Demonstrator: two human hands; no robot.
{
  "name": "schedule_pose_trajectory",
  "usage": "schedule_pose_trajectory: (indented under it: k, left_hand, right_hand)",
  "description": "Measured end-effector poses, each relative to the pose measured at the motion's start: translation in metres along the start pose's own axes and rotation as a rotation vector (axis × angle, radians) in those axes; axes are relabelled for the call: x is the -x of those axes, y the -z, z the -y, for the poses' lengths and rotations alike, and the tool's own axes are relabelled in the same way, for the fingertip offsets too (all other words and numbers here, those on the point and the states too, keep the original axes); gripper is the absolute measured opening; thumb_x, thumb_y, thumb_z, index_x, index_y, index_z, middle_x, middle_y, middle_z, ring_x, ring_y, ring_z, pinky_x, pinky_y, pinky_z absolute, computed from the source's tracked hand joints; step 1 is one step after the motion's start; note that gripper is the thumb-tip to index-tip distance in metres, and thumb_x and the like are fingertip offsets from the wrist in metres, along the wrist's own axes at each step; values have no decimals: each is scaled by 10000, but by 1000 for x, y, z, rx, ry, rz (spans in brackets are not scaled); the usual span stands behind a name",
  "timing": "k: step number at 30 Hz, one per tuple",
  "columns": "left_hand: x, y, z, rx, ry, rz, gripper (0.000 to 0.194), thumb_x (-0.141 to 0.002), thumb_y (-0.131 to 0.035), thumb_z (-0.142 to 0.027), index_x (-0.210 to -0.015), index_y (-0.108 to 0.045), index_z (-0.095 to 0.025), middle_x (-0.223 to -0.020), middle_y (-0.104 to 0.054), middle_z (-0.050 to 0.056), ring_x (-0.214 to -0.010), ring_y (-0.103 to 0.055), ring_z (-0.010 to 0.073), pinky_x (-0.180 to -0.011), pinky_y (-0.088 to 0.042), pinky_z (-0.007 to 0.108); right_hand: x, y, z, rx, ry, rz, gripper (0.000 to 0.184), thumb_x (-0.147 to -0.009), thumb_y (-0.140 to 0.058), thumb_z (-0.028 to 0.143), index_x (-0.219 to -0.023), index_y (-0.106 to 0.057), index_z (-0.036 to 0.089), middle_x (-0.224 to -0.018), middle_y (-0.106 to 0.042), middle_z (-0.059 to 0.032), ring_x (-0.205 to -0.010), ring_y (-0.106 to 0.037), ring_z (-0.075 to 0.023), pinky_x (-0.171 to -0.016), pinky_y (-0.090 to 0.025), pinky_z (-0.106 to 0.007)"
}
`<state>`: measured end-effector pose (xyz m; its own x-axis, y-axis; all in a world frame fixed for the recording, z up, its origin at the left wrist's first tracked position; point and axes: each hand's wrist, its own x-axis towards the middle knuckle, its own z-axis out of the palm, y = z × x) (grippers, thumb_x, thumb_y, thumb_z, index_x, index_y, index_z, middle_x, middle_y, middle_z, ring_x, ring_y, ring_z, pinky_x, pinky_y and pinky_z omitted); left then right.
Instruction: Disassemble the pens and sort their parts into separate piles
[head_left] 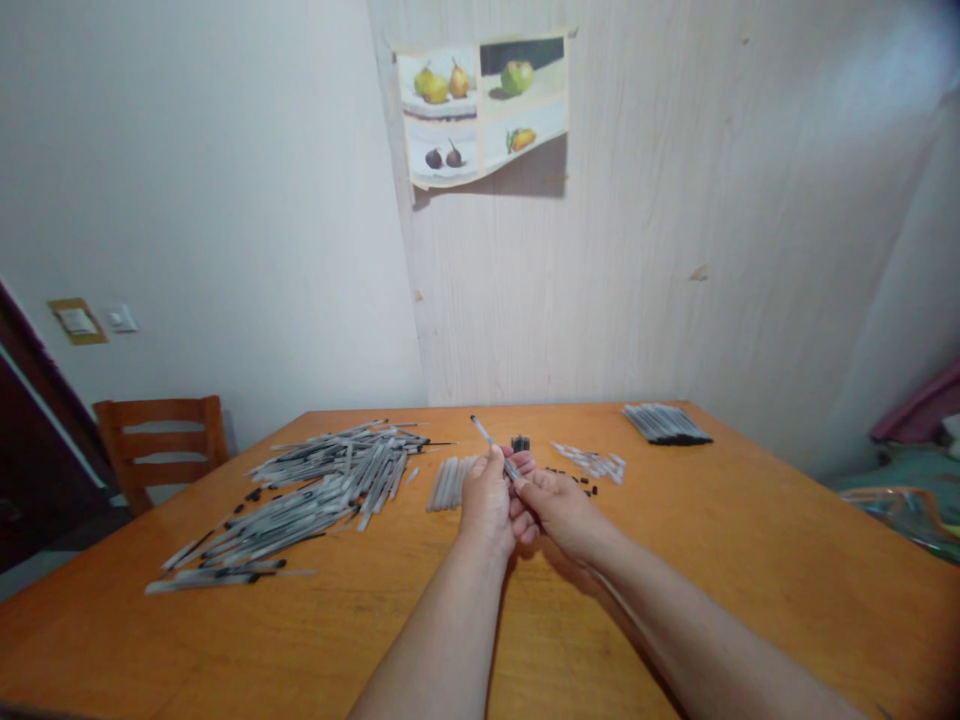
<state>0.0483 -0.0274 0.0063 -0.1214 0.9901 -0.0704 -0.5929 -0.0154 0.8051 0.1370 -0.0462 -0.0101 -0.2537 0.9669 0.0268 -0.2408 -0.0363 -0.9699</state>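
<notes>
Forearms (pixel 450 625) lie nearest; left hand (pixel 486 500) pinches a pen (pixel 482 432) mid-length; right hand (pixel 559 508) pinches its near end; axis slants away leftward.

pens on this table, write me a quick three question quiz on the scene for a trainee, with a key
1. True or false: the left hand and the right hand are both on the same pen.
2. Pick one: the large loose heap of pens lies
A) to the right of both hands
B) to the left of both hands
C) underneath both hands
3. Fill in the colour: the neat row of pens near the far right corner of the table has ____ near ends.

Key: 1 true; 2 B; 3 black
</notes>
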Motion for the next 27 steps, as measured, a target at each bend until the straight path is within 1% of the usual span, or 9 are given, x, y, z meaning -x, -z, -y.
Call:
schedule_pose_trajectory:
  k: [6, 8, 12, 15, 17, 20, 22, 25, 27]
  left_hand:
    - [-1, -3, 2, -5, 23, -30, 301, -873, -602, -476, -925, -554, -184, -874, -717, 101, -573, -659, 155, -410, -419, 203]
    - [-6, 0, -2, 29, 9, -60, 264, -886, -603, -439, -901, -554, -179, -843, -714, 92, -609, -675, 152, -478, -468, 213]
    - [-20, 16, -18, 144, -83, -153, 176, -929, -565, -340, -869, -550, -176, -809, -709, 76, -750, -712, 152, -728, -541, 269]
    - [-25, 24, -26, 169, -88, -147, 170, -935, -555, -341, -885, -560, -179, -844, -719, 81, -804, -719, 168, -788, -539, 305]
    - [-25, 24, -27, 182, -79, -139, 167, -936, -555, -341, -897, -564, -179, -864, -723, 83, -826, -720, 171, -803, -534, 309]
    - [-22, 21, -27, 175, -49, -138, 161, -949, -534, -327, -914, -569, -174, -875, -725, 88, -835, -721, 170, -803, -528, 304]
    - [-22, 20, -28, 170, -33, -142, 163, -955, -521, -320, -916, -572, -170, -880, -725, 91, -837, -722, 168, -795, -523, 297]
    - [-23, 21, -30, 166, -19, -151, 161, -958, -519, -317, -913, -573, -172, -895, -727, 91, -838, -722, 163, -779, -517, 283]
    - [-24, 21, -30, 143, -16, -151, 157, -956, -522, -317, -911, -572, -175, -900, -728, 88, -832, -723, 162, -763, -512, 275]
  right_hand:
    - [0, 2, 5, 68, 1, 15, 419, -785, -670, 560, -714, -529, 172, -545, -623, -1, -394, -539, -77, -410, -428, -182]
    - [1, 2, 1, 93, -12, -11, 375, -807, -664, 514, -720, -527, 176, -546, -625, -4, -404, -558, -90, -406, -425, -185]
    - [1, -2, -15, 168, -91, -96, 249, -858, -607, 390, -747, -504, 192, -555, -630, -13, -420, -587, -122, -392, -418, -200]
    - [0, -4, -24, 221, -108, -68, 219, -876, -556, 368, -750, -504, 196, -562, -618, -9, -436, -585, -123, -412, -425, -213]
    - [-2, 0, -25, 258, -66, -75, 235, -870, -545, 389, -735, -496, 203, -535, -576, 17, -421, -540, -108, -413, -395, -209]
    - [-7, 19, -16, 358, 106, -155, 279, -849, -546, 428, -685, -477, 213, -488, -485, 56, -400, -427, -83, -414, -327, -205]
    - [-12, 38, -5, 500, 188, -227, 313, -823, -564, 441, -631, -489, 206, -484, -476, 46, -431, -429, -89, -448, -336, -216]
    - [-18, 74, 13, 557, 221, -374, 293, -818, -529, 448, -662, -530, 200, -507, -498, 32, -454, -443, -108, -473, -345, -233]
    - [-21, 100, 22, 609, 233, -522, 275, -796, -549, 440, -675, -557, 194, -528, -531, 14, -485, -470, -124, -495, -352, -243]
